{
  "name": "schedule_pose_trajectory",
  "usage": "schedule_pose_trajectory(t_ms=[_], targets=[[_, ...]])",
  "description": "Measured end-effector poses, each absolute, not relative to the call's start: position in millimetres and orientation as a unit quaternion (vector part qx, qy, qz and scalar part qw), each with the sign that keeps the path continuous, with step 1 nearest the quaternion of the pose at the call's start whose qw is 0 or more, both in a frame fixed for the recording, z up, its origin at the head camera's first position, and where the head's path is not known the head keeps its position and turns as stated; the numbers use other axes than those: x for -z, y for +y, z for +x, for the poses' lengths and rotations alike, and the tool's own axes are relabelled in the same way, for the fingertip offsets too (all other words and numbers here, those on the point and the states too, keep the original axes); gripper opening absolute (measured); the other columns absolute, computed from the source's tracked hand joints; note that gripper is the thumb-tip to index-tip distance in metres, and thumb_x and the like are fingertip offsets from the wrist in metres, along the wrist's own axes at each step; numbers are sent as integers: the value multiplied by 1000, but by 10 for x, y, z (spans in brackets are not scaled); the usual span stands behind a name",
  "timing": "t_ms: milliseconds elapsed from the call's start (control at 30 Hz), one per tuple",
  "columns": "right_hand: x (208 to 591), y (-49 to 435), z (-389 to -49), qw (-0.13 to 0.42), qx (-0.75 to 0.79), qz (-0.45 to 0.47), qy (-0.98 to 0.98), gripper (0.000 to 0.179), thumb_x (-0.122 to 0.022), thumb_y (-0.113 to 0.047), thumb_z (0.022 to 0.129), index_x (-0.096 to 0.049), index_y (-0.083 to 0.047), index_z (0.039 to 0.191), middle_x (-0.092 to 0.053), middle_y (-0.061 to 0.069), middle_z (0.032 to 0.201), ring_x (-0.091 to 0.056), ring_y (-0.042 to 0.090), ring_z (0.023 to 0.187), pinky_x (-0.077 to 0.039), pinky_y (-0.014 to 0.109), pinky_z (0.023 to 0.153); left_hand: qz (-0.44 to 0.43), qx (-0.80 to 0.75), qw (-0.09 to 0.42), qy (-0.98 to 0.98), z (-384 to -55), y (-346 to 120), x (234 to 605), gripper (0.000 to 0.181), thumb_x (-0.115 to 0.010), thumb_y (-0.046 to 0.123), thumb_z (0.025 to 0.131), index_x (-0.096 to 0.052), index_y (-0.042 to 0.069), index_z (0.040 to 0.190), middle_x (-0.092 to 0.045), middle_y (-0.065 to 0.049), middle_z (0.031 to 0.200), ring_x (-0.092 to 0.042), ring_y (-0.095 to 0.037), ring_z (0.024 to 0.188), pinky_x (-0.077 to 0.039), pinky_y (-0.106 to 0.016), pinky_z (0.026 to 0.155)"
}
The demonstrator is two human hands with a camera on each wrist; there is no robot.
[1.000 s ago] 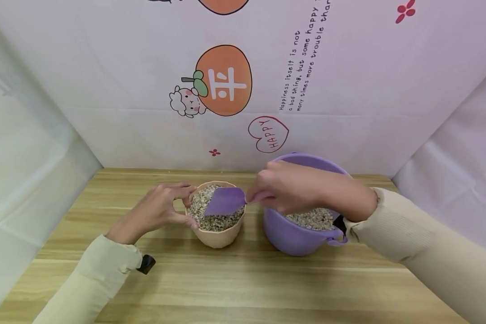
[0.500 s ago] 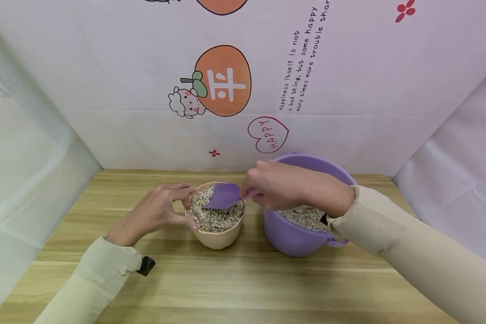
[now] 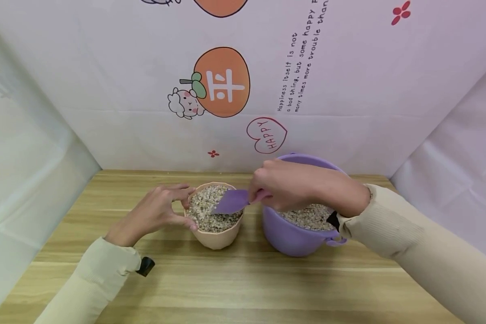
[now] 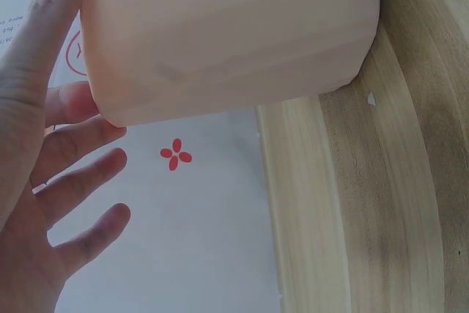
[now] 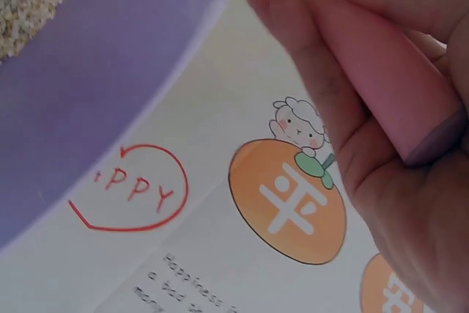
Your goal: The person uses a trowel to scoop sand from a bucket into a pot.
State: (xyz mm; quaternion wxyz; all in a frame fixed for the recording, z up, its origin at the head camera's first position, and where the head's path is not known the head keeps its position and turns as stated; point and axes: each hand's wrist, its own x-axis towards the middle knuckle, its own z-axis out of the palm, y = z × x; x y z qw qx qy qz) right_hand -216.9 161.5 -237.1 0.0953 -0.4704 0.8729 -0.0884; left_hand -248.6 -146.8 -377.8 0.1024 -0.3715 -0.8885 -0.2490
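A peach flowerpot (image 3: 216, 240), nearly full of small pale gravel (image 3: 202, 210), stands on the table. My left hand (image 3: 151, 211) holds its left side, thumb in front and index finger behind; in the left wrist view the other fingers (image 4: 88, 185) are spread below the pot wall. In my right hand (image 3: 293, 184) is a small purple scoop (image 3: 231, 201), gripped by its pink handle (image 5: 388, 71). The scoop's blade lies tilted over the gravel at the pot's right side, its tip at the surface. A purple bucket (image 3: 289, 238) holding more gravel (image 3: 309, 218) stands to the right, partly hidden under my right forearm.
The wooden table (image 3: 227, 288) extends in front of both containers. Behind it rises a white printed backdrop (image 3: 146, 139), with white cloth walls at left and right. The bucket has a side handle (image 3: 336, 242) facing front right.
The scoop first went slightly left and back over the gravel, then came back right and a little forward with my right hand. My left hand has stayed at the pot.
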Motion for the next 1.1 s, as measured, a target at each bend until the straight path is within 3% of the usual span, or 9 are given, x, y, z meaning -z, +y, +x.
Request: schedule_pose_trajectory(t_ms=[100,200,300,433,467,567,667,1000,1100], targets=[[2409,1596,-2165,92,113,-473,869,26,-58,3,92,-78,-8,103,-75,0,99,-60,0,67,-55,20,70,-372,247,105,-889,-2483,-1477,3785,87,-86,56,61,-68,-2,123,-66,17,83,-64,-13,90,-48,-31,69],[2460,1548,-2175,87,132,-468,869,28,-54,3,93,-77,-5,107,-75,4,103,-38,-2,49,-45,18,54,-371,248,104,-889,-2481,-1483,3790,88,-86,55,61,-66,-2,126,-65,17,83,-60,-10,78,-46,-27,64],[2499,1495,-2179,90,138,-465,870,30,-52,4,92,-75,-3,109,-74,7,108,-30,1,46,-42,18,51,-371,247,107,-889,-2486,-1483,3798,87,-86,55,62,-67,-2,125,-67,16,85,-65,-14,86,-46,-28,66],[2527,1473,-2163,92,132,-479,863,31,-52,6,90,-76,-3,108,-74,7,106,-50,1,58,-53,19,69,-371,246,110,-888,-2487,-1485,3804,86,-87,55,61,-68,-2,123,-67,16,86,-66,-18,97,-47,-29,69],[2530,1477,-2157,91,130,-483,861,31,-53,6,89,-76,-3,108,-75,7,106,-55,1,64,-55,20,74,-372,246,109,-888,-2485,-1486,3803,86,-87,55,60,-68,-1,123,-67,16,86,-66,-16,93,-47,-28,67],[2530,1496,-2137,90,129,-489,858,30,-54,7,89,-76,-4,105,-75,6,103,-59,3,68,-55,20,74,-375,245,111,-887,-2487,-1494,3804,88,-88,54,59,-68,-1,124,-65,16,83,-58,-9,76,-44,-25,61],[2527,1522,-2113,89,123,-491,858,28,-55,6,89,-77,-5,103,-75,4,100,-60,2,72,-54,19,76,-379,243,118,-885,-2494,-1502,3805,90,-88,54,57,-67,-1,124,-65,16,82,-54,-7,72,-44,-24,60],[2504,1648,-2039,107,115,-491,857,26,-58,3,91,-78,-8,105,-75,-1,102,-69,6,93,-55,24,84,-383,247,117,-882,-2503,-1494,3819,82,-87,55,59,-71,1,118,-69,13,89,-64,-13,89,-45,-26,65],[2490,1691,-2020,109,116,-491,857,26,-58,3,91,-78,-10,102,-75,-4,99,-69,5,90,-55,23,83,-381,248,117,-883,-2502,-1486,3816,79,-87,56,60,-71,2,116,-70,12,90,-63,-13,86,-44,-25,63]])
